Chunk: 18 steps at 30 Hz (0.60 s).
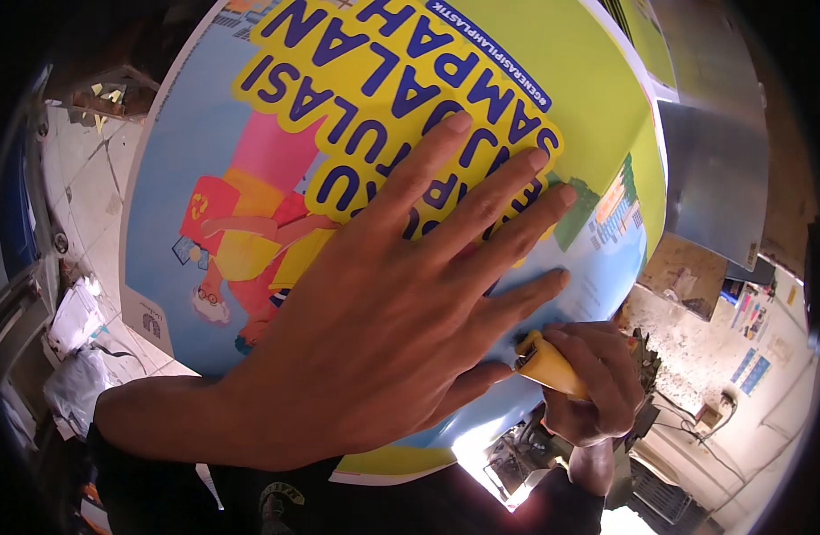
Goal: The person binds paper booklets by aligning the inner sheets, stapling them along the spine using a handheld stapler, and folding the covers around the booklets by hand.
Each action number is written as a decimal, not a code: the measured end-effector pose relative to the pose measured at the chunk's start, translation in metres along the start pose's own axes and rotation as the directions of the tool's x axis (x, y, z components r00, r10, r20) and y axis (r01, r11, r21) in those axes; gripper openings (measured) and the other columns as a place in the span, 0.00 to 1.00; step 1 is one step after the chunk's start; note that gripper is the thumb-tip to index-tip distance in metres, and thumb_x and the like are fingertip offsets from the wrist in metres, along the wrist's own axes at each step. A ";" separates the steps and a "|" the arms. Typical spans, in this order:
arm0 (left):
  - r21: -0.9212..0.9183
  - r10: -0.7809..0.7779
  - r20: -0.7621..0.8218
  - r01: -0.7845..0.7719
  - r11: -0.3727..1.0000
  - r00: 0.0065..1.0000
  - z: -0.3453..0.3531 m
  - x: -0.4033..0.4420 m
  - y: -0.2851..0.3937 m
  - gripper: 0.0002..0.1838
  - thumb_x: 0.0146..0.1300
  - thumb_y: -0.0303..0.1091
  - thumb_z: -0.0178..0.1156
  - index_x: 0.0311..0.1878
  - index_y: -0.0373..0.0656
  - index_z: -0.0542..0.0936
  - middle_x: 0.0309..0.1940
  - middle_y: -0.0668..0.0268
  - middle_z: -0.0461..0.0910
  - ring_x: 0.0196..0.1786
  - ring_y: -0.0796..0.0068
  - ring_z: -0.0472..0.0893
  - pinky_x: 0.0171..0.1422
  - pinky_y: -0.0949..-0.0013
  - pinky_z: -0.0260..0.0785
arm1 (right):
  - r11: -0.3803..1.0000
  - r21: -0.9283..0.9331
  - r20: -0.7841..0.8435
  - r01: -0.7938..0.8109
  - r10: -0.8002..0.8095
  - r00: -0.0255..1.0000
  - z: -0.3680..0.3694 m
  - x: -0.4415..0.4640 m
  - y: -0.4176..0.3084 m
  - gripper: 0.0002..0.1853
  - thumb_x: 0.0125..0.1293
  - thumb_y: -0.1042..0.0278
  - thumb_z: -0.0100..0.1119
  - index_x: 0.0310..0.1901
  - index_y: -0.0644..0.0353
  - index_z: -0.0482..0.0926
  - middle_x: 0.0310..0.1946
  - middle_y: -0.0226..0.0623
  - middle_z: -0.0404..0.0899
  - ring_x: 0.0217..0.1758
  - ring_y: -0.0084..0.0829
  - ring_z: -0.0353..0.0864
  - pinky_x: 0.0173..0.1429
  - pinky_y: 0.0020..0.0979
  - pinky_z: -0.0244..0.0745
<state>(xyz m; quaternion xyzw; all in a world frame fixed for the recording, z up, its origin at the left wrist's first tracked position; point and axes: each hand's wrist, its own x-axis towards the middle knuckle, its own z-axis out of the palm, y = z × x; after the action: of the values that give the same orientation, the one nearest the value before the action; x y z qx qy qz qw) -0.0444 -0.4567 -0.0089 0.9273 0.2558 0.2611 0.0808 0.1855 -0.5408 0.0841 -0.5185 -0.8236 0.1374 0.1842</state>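
A large printed poster (174, 107) fills the middle of the view, blue, green and yellow, with bold dark-blue lettering and drawn figures; its surface looks curved through the lens. My left hand (383, 294) lies flat on it, palm down with fingers spread, covering part of the lettering. Close by the left thumb, my right hand (597, 383) is closed around a small yellow hand tool (553, 367) at the poster's lower right. The tool's end, with a dark gap in it, points at the poster. I cannot make out its exact kind or whether it touches the sheet.
Shiny metal panels (713, 169) stand to the right of the poster. Past them is a stained pale wall (766, 357) with a cable and small stickers. White tiled floor (94, 196) shows at left, near crumpled plastic bags (76, 383). Dark machinery sits at the lower right.
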 end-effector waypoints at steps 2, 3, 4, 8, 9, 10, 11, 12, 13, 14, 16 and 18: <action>0.203 0.078 0.066 -0.090 0.975 0.995 0.014 0.000 0.003 0.32 0.61 0.58 0.66 0.67 0.61 0.79 0.79 0.59 0.62 0.81 0.51 0.58 0.82 0.31 0.41 | 1.000 -0.019 -0.039 0.022 -0.023 0.999 0.003 -0.005 0.000 0.22 0.47 0.83 0.71 0.48 0.68 0.86 0.41 0.46 0.86 0.36 0.40 0.87 0.38 0.33 0.84; -0.026 -0.001 -0.144 -0.003 1.000 0.990 0.024 0.007 0.009 0.33 0.61 0.58 0.66 0.69 0.62 0.78 0.79 0.59 0.61 0.81 0.51 0.58 0.82 0.31 0.41 | 0.994 -0.099 -0.030 0.049 -0.053 0.998 0.004 -0.009 -0.001 0.21 0.47 0.83 0.70 0.48 0.67 0.87 0.42 0.45 0.86 0.37 0.39 0.87 0.37 0.32 0.84; -0.144 -0.058 -0.233 0.024 0.989 0.971 0.024 0.004 0.010 0.33 0.61 0.59 0.65 0.70 0.62 0.77 0.79 0.59 0.61 0.81 0.51 0.58 0.82 0.31 0.40 | 0.981 -0.178 -0.018 0.077 -0.082 0.996 0.004 -0.011 -0.002 0.21 0.47 0.84 0.69 0.47 0.67 0.87 0.42 0.44 0.86 0.37 0.38 0.86 0.36 0.31 0.83; 0.187 0.072 0.178 -0.105 0.977 0.981 -0.009 -0.001 -0.003 0.34 0.63 0.60 0.64 0.73 0.65 0.75 0.80 0.60 0.60 0.81 0.50 0.58 0.82 0.31 0.38 | 0.940 -0.302 -0.009 0.158 -0.169 0.986 0.007 -0.015 -0.005 0.20 0.48 0.75 0.76 0.46 0.64 0.88 0.45 0.40 0.85 0.39 0.34 0.83 0.33 0.29 0.81; 0.148 0.059 0.121 -0.077 0.986 0.991 -0.003 0.000 -0.002 0.34 0.64 0.60 0.63 0.73 0.65 0.75 0.81 0.61 0.59 0.82 0.50 0.57 0.82 0.31 0.38 | 0.940 -0.305 -0.020 0.151 -0.165 0.986 0.007 -0.014 -0.004 0.20 0.48 0.75 0.76 0.46 0.64 0.88 0.45 0.40 0.85 0.39 0.34 0.83 0.33 0.29 0.81; 0.130 0.059 0.093 -0.071 0.989 0.994 -0.006 0.001 0.000 0.34 0.64 0.60 0.63 0.73 0.66 0.74 0.81 0.61 0.59 0.82 0.50 0.57 0.82 0.31 0.38 | 0.929 -0.317 -0.017 0.194 -0.210 0.978 0.007 -0.011 -0.004 0.20 0.48 0.72 0.77 0.46 0.63 0.88 0.46 0.39 0.85 0.40 0.34 0.83 0.33 0.28 0.81; 0.111 0.059 0.066 -0.066 0.992 0.996 -0.010 0.004 0.001 0.33 0.65 0.61 0.62 0.73 0.66 0.74 0.81 0.61 0.58 0.82 0.50 0.56 0.82 0.31 0.37 | 0.914 -0.329 -0.014 0.235 -0.254 0.967 0.007 -0.009 -0.004 0.21 0.48 0.69 0.78 0.46 0.62 0.88 0.46 0.39 0.84 0.41 0.33 0.82 0.33 0.28 0.80; -0.075 -0.031 0.157 0.043 0.996 0.987 -0.029 0.012 0.007 0.33 0.65 0.61 0.61 0.73 0.66 0.74 0.81 0.61 0.58 0.83 0.50 0.55 0.82 0.31 0.36 | 0.906 -0.340 -0.009 0.253 -0.273 0.962 0.008 -0.008 -0.003 0.20 0.50 0.67 0.78 0.46 0.61 0.88 0.47 0.38 0.84 0.43 0.32 0.82 0.32 0.27 0.80; -0.243 -0.101 0.261 0.167 0.955 0.960 -0.040 0.017 0.011 0.33 0.66 0.62 0.61 0.73 0.67 0.74 0.81 0.61 0.58 0.83 0.50 0.54 0.83 0.31 0.36 | 0.905 -0.348 -0.024 0.245 -0.270 0.963 0.009 -0.010 -0.002 0.20 0.50 0.67 0.78 0.46 0.61 0.88 0.47 0.38 0.84 0.43 0.32 0.82 0.32 0.27 0.80; -0.235 -0.090 0.259 0.153 0.960 0.962 -0.042 0.018 0.011 0.33 0.66 0.62 0.61 0.73 0.67 0.74 0.81 0.61 0.58 0.83 0.50 0.54 0.83 0.31 0.36 | 0.913 -0.326 -0.051 0.245 -0.276 0.960 0.011 -0.013 0.001 0.20 0.50 0.67 0.77 0.46 0.61 0.88 0.47 0.38 0.84 0.43 0.32 0.82 0.33 0.27 0.80; -0.238 -0.098 0.273 0.166 0.957 0.957 -0.044 0.021 0.010 0.33 0.67 0.63 0.59 0.73 0.68 0.74 0.82 0.60 0.57 0.83 0.50 0.52 0.83 0.31 0.35 | 0.919 -0.312 -0.094 0.242 -0.283 0.955 0.012 -0.014 0.002 0.20 0.51 0.66 0.77 0.46 0.60 0.88 0.47 0.38 0.84 0.43 0.32 0.83 0.33 0.27 0.80; -0.215 -0.090 0.275 0.152 0.965 0.957 -0.045 0.021 0.011 0.33 0.66 0.64 0.59 0.73 0.68 0.74 0.82 0.60 0.56 0.83 0.50 0.52 0.83 0.31 0.34 | 0.922 -0.335 -0.118 0.194 -0.245 0.962 0.011 -0.015 0.002 0.19 0.51 0.67 0.77 0.47 0.59 0.88 0.46 0.38 0.84 0.42 0.32 0.83 0.32 0.27 0.81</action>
<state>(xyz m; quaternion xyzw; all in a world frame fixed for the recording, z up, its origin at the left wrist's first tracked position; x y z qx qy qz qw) -0.0481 -0.4545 0.0415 0.9201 0.2670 0.1589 0.2384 0.1881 -0.5535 0.0708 -0.4548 -0.8708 -0.0608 0.1763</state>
